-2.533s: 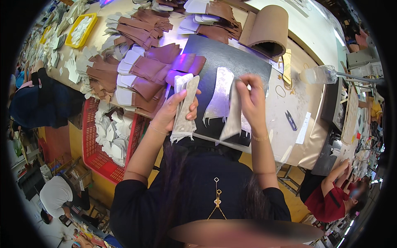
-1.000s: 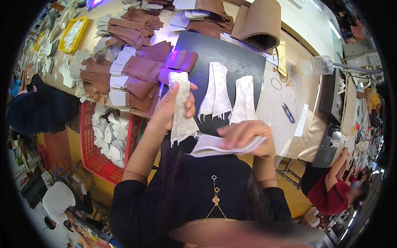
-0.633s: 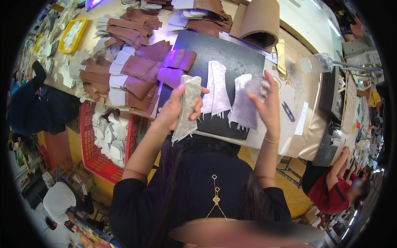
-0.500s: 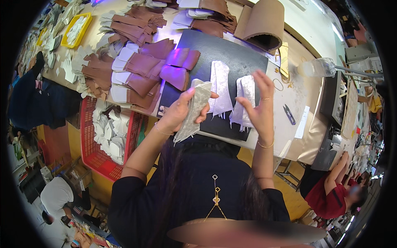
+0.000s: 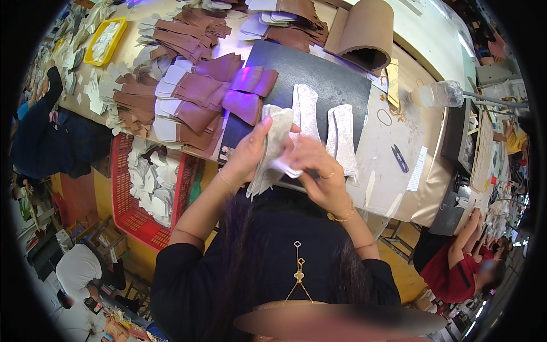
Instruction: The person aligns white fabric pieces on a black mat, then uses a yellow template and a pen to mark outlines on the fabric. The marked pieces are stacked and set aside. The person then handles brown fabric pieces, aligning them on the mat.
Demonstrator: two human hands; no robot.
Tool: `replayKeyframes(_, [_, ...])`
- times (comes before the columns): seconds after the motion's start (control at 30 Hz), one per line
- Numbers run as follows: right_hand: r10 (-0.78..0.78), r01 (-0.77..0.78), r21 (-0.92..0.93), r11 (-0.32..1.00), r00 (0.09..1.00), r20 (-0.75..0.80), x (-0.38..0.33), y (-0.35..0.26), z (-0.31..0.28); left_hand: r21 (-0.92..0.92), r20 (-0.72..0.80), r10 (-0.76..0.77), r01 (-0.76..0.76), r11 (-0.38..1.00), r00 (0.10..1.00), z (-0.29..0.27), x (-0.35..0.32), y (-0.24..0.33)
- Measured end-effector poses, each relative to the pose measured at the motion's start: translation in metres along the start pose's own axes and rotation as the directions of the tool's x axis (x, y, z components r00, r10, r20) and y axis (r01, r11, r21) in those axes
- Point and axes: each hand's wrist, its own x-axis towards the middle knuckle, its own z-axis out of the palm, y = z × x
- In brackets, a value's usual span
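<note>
My left hand (image 5: pixel 246 153) is wrapped round a stack of pale, mottled fabric-like cut pieces (image 5: pixel 276 130), held upright above the table's near edge. At the stack's lower right side, my right hand (image 5: pixel 325 179), partly blurred, pinches the white edge of one piece and bends it outward. Just beyond my hands, a black mat (image 5: pixel 342 77) bears a middle pile of similar pale pieces (image 5: pixel 306 111) and a right-hand pile (image 5: pixel 341 134). Left of these lie brown leather-like pieces (image 5: pixel 249 82), partly lit purple.
Brown and white cut pieces (image 5: pixel 196 88) lie in bundles at left. A red crate (image 5: pixel 149 232) of white pieces stands below. Thread snips (image 5: pixel 400 158), a paper strip (image 5: pixel 416 169) and a plastic bottle (image 5: pixel 439 94) are at right; a brown roll (image 5: pixel 370 23) sits behind. Other people work on both sides.
My right hand has come away from the right-hand pile, moving left and nearer, and now grips a piece's edge at the held stack. The left hand stays nearly in place.
</note>
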Motion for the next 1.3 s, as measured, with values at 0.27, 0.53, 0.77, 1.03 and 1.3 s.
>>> replayKeyframes(0.27, [0.292,-0.133,0.501,0.855,0.923,-0.252,0.003,0.011,-0.03,-0.089,0.289,0.083,-0.06,0.994,0.954,-0.045,0.007,0.014])
replayKeyframes(0.53, [0.055,-0.083,-0.393,0.916,0.995,-0.081,0.055,0.056,-0.015,-0.007,0.377,0.052,-0.054,0.999,0.925,-0.041,-0.004,0.013])
replayKeyframes(0.77, [-0.112,0.136,-0.284,0.949,0.989,0.098,0.037,0.028,-0.006,-0.106,0.402,0.005,0.041,0.994,0.915,-0.03,0.0,0.011])
replayKeyframes(1.03, [0.253,-0.138,0.855,0.5,0.968,0.008,-0.009,-0.007,-0.059,-0.008,0.19,0.068,-0.068,0.998,0.979,-0.026,0.007,0.019])
replayKeyframes(1.3, [0.39,-0.338,0.237,0.911,0.893,-0.223,-0.01,0.033,-0.089,0.112,0.323,0.001,-0.04,0.993,0.946,-0.017,0.004,0.017])
